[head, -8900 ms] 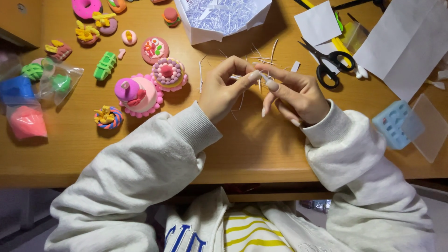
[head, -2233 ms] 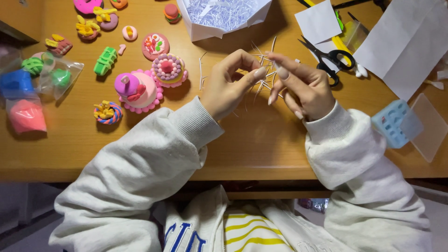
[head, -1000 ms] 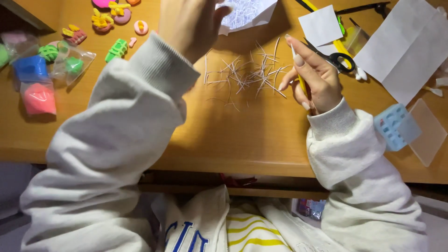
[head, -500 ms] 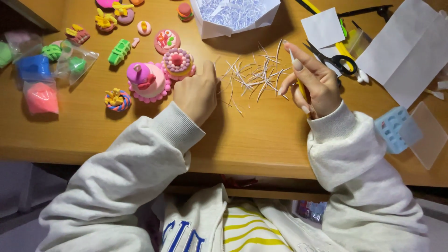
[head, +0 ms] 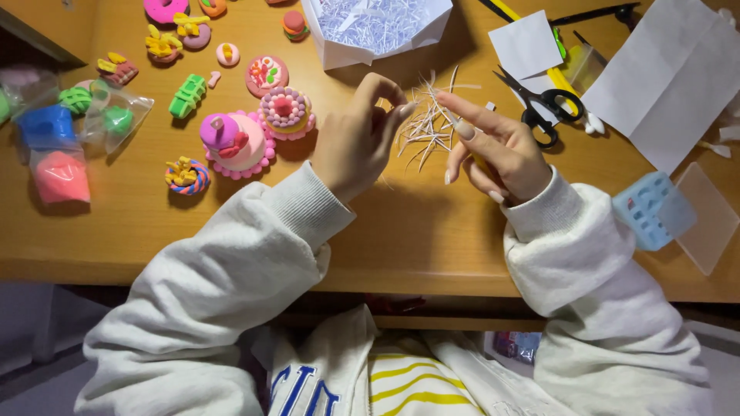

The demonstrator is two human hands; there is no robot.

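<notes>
The grip of the left hand (head: 358,139) has come back from the clay cakes (head: 258,127), fingertips pinched on the paper shreds (head: 428,123) above the wooden surface (head: 416,231), while the right hand (head: 497,150), fingers apart, touches the same bundle, so sorting resumes.

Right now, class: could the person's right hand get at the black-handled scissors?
Probably yes: the right hand sits just beside the scissors with bare table between, though its fingers are busy with paper strips.

Pale grey fleece sleeves with ribbed cuffs cover both arms — left hand (head: 358,142) at 11 o'clock, right hand (head: 501,150) at 1 o'clock, long pale nails.
</notes>
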